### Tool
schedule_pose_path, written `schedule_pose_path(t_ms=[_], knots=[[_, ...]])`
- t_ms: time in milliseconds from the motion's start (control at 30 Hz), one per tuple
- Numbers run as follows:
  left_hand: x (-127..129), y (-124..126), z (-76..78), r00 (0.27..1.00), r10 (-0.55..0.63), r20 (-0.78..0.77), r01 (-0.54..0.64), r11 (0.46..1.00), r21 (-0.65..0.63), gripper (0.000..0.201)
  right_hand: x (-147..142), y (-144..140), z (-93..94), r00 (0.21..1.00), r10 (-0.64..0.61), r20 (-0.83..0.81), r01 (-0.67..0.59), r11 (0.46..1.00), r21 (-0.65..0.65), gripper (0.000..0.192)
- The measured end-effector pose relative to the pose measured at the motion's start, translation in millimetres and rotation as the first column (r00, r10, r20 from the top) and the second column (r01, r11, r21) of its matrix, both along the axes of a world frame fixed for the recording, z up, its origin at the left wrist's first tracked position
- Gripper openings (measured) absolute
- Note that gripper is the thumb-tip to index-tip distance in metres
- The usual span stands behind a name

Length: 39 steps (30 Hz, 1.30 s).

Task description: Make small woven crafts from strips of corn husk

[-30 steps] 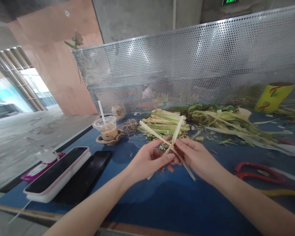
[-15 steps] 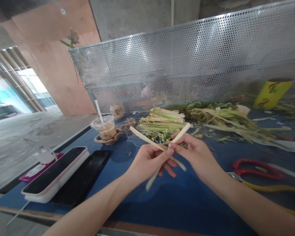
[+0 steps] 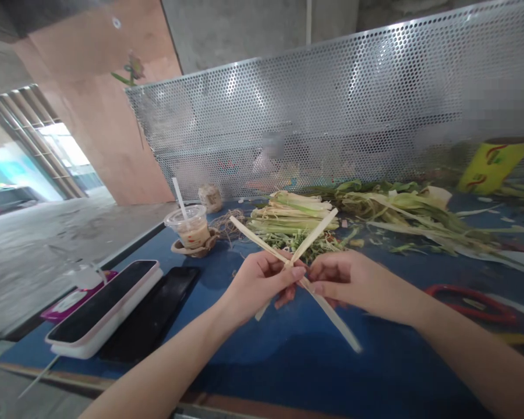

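Note:
Two pale, narrow leaf strips [image 3: 317, 235] cross in an X above the table. My left hand [image 3: 262, 285] is closed, pinching them at the crossing between thumb and fingers. One end rises to the upper left, another to the upper right, and a long end slants down to the right. On that lower-right end, my right hand [image 3: 349, 282] is closed, thumb and curled fingers at the strip just beside the crossing. A short end pokes out beneath my left hand. Behind the hands lie a stacked bundle of pale green stalks [image 3: 283, 215] and small green buds [image 3: 275, 241].
On the blue table [image 3: 288, 366], a plastic cup [image 3: 192, 227] with a straw stands left, near phones [image 3: 105, 302]. Long leaves [image 3: 402, 212] and a yellow roll [image 3: 493, 166] lie back right. Red-handled cutters [image 3: 475, 302] are partly behind my right arm. A perforated metal screen [image 3: 310, 116] stands behind.
My right hand has moved from the upper-right end down to the lower-right end of the crossed strips. That end now extends farther down. My left hand keeps its pinch.

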<state>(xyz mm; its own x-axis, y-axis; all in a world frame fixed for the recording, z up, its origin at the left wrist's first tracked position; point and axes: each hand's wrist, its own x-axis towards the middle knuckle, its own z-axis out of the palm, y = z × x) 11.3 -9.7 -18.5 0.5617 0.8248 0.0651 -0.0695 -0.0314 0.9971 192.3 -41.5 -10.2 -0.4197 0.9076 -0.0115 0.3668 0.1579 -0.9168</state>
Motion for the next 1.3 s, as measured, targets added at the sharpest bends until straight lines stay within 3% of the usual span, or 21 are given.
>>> schedule_pose_path(t_ms=[133, 300, 467, 633, 700, 800, 900, 967, 1100, 1300], knots=[[-1, -1, -1.1, 0.992, -0.04, -0.116, 0.047, 0.998, 0.052, 0.03, 4, -3, 3.9, 0.99, 0.053, 0.128, -0.063, 0.995, 0.08, 0.021], [-1, -2, -0.1, 0.983, -0.033, -0.181, 0.033, 0.999, -0.003, 0.033, 12, -3, 4.2, 0.977, 0.144, 0.156, -0.159, 0.983, 0.091, 0.021], [-1, -1, 5.0, 0.996, -0.037, -0.087, 0.024, 0.989, -0.147, 0.027, 19, 1, 3.9, 0.972, 0.16, 0.171, -0.169, 0.985, 0.041, 0.021], [-7, 3, 5.6, 0.993, -0.087, 0.084, 0.105, 0.966, -0.235, 0.045, 18, 7, -5.3, 0.984, 0.063, 0.164, -0.08, 0.992, 0.099, 0.022], [-7, 2, 4.4, 0.989, -0.121, 0.083, 0.136, 0.97, -0.203, 0.054, 9, 7, -10.5, 0.998, 0.034, 0.055, -0.041, 0.991, 0.13, 0.022], [-5, 0, 1.7, 0.987, -0.145, 0.074, 0.156, 0.974, -0.166, 0.062, -9, 4, -18.8, 0.972, 0.013, -0.233, 0.022, 0.989, 0.148, 0.04], [-2, -2, -0.9, 0.986, -0.159, 0.056, 0.165, 0.976, -0.143, 0.069, -24, 4, -24.6, 0.888, 0.152, -0.435, -0.116, 0.987, 0.107, 0.037], [-1, -3, -2.1, 0.983, -0.183, 0.014, 0.183, 0.975, -0.122, 0.071, -29, 5, -26.4, 0.868, 0.168, -0.468, -0.149, 0.986, 0.077, 0.022], [-3, -3, -2.7, 0.97, -0.206, -0.129, 0.196, 0.977, -0.084, 0.069, -30, 6, -26.9, 0.912, 0.07, -0.405, -0.039, 0.996, 0.084, 0.012], [-6, -4, 0.6, 0.957, 0.021, -0.289, 0.04, 0.979, 0.202, 0.054, -34, 3, -25.9, 0.908, -0.024, -0.418, 0.07, 0.993, 0.095, 0.025]])
